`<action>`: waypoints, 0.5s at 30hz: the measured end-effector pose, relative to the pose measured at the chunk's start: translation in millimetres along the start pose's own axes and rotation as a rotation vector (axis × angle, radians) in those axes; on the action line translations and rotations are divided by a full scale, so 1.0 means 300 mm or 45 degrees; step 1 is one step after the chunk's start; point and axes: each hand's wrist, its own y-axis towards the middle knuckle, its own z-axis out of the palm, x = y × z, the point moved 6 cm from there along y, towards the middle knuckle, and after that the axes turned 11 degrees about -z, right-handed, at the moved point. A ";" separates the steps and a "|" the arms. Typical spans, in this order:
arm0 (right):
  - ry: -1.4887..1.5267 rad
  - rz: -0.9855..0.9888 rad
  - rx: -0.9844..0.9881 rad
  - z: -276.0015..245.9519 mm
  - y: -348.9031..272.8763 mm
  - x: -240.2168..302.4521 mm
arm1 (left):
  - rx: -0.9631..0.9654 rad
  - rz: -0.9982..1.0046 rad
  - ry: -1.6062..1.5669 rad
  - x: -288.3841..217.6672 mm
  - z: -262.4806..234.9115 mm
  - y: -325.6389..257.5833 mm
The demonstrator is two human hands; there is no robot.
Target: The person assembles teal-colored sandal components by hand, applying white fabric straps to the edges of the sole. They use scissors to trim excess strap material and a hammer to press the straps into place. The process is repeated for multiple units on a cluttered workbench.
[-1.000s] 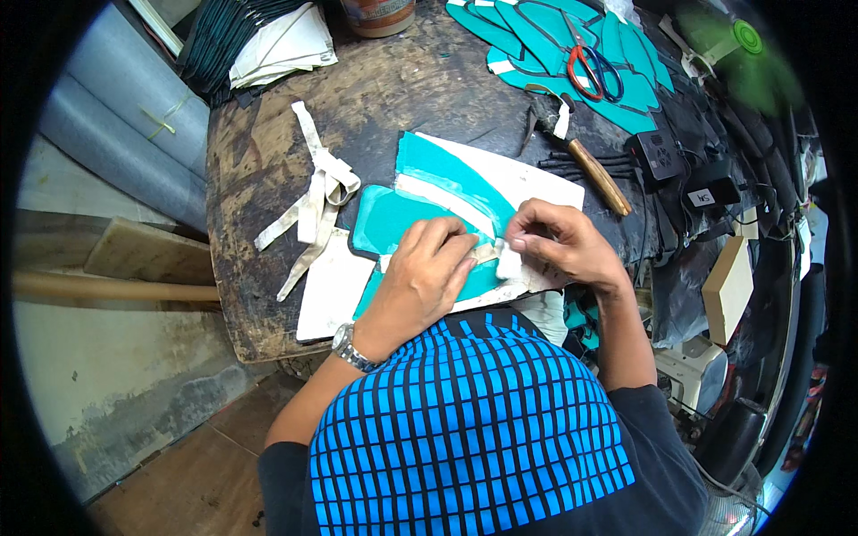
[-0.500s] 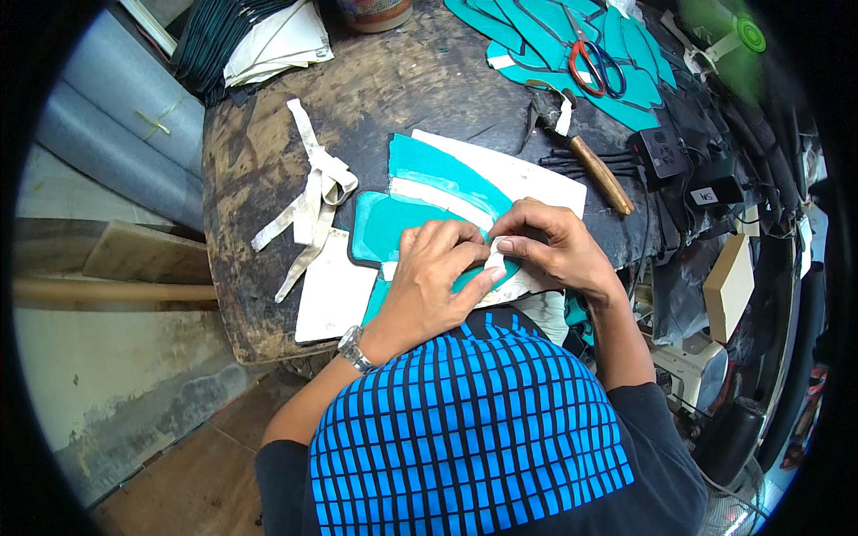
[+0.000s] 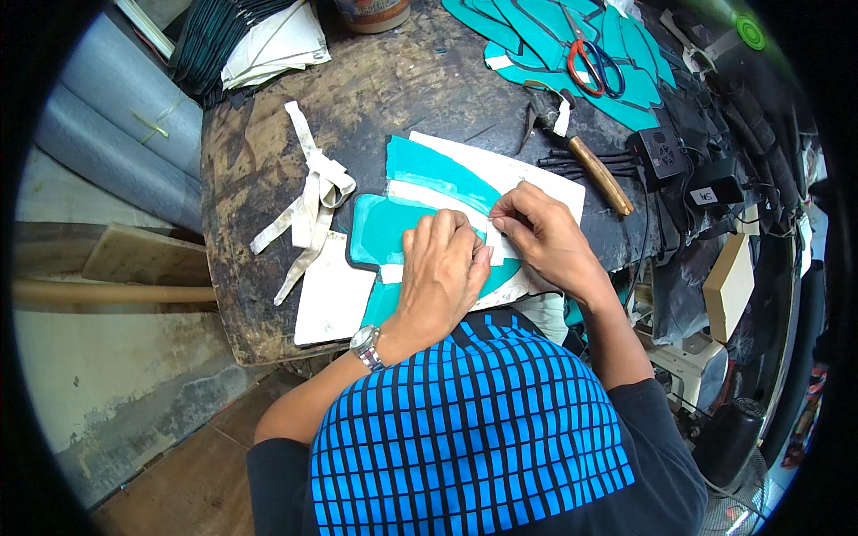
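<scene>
The person bends over a dark, scarred worktable (image 3: 268, 161), and their head and blue-checked back fill the lower middle of the view, hiding the near edge of the work. The left hand (image 3: 442, 272) lies flat, palm down and fingers spread a little, pressing on a teal leather piece (image 3: 384, 228) that rests on a white board (image 3: 527, 179). Just beside it, at about two o'clock from it, the right hand (image 3: 541, 232) has its fingertips drawn together on a narrow pale strip (image 3: 429, 195) running across the teal piece; whether they pinch the strip or only press it I cannot tell, since the knuckles cover the tips. The lower end of the teal piece disappears under the left palm.

At nine o'clock from the hands lies a loose tangle of pale cloth strips (image 3: 313, 196), with a white card (image 3: 331, 299) just below it. At one o'clock a wooden-handled tool (image 3: 599, 174) lies tilted, its head partly masked by tape. Further out at twelve to one o'clock, more teal cut pieces (image 3: 626, 89) are stacked, red-handled scissors (image 3: 585, 58) on top. A black box with cables (image 3: 661, 152) sits at two o'clock; the clutter beyond it is too dark to make out.
</scene>
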 end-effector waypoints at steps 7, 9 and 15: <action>-0.117 -0.019 0.071 0.005 0.013 0.009 | 0.024 0.009 -0.003 0.006 0.008 0.000; -0.127 -0.052 0.053 0.012 0.013 0.013 | 0.033 0.013 0.007 0.005 0.010 0.001; -0.159 -0.283 -0.095 0.000 -0.021 0.024 | 0.019 0.010 0.004 0.004 0.009 0.005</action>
